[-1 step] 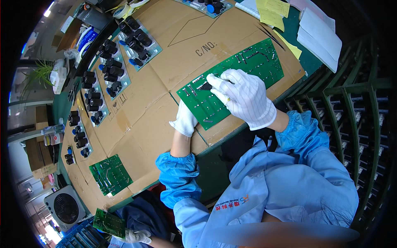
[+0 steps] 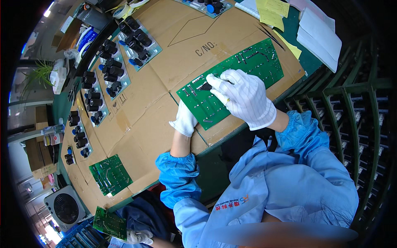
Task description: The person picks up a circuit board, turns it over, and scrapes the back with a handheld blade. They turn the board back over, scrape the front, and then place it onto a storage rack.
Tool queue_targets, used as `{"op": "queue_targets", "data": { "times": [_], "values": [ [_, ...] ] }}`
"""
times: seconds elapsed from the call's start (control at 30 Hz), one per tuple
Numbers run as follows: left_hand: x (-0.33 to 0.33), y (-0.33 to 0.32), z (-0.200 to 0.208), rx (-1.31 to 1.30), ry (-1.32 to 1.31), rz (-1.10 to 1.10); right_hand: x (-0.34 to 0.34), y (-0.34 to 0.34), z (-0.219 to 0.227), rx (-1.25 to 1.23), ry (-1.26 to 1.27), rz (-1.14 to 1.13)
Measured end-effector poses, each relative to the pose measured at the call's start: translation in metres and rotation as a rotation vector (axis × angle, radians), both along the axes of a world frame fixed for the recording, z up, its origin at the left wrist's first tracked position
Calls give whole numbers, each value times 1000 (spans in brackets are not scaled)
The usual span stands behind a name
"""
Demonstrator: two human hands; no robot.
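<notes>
A large green circuit board (image 2: 248, 74), solder side up, lies at a slant across the near right of the cardboard. My left hand (image 2: 185, 120), in a white glove, reaches under its near left edge and holds it from below; the fingers are hidden beneath the board. Over the board's left half, my right hand (image 2: 244, 95), in a striped white glove, is closed in a pinch. A small black piece (image 2: 205, 86) shows at its fingertips against the board; its kind cannot be made out.
Several boards with black and blue components (image 2: 111, 70) line the cardboard's (image 2: 144, 136) far left. A smaller green board (image 2: 110, 175) lies at the near left. Beside it, a co-worker's gloved hand (image 2: 139, 237) holds another board (image 2: 109, 223). Papers (image 2: 318, 37) lie far right, dark racks (image 2: 351, 115) at right.
At the lower left, the co-worker's hand and board have shifted slightly. My own hands and the large board look unmoved.
</notes>
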State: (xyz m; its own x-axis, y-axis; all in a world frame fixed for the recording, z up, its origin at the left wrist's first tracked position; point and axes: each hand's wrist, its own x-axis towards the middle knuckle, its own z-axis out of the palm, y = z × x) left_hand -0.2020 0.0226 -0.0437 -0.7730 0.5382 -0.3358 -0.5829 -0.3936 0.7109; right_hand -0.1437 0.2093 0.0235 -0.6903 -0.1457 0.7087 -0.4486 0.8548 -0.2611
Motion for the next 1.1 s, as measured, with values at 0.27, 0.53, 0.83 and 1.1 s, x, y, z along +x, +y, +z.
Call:
{"op": "queue_targets", "data": {
  "times": [0.27,0.53,0.83,1.1],
  "values": [
    [-6,-1,-4,22,55,-28,-2,2,5,5,-62,37],
    [-7,7,11,-25,72,-83,6,7,13,-221,-42,131],
    [-15,-5,12,158,-187,-27,71,27,-1,83,-326,261],
    [-15,-16,0,-11,-224,154,117,62,-24,441,-493,56]
  ]
}}
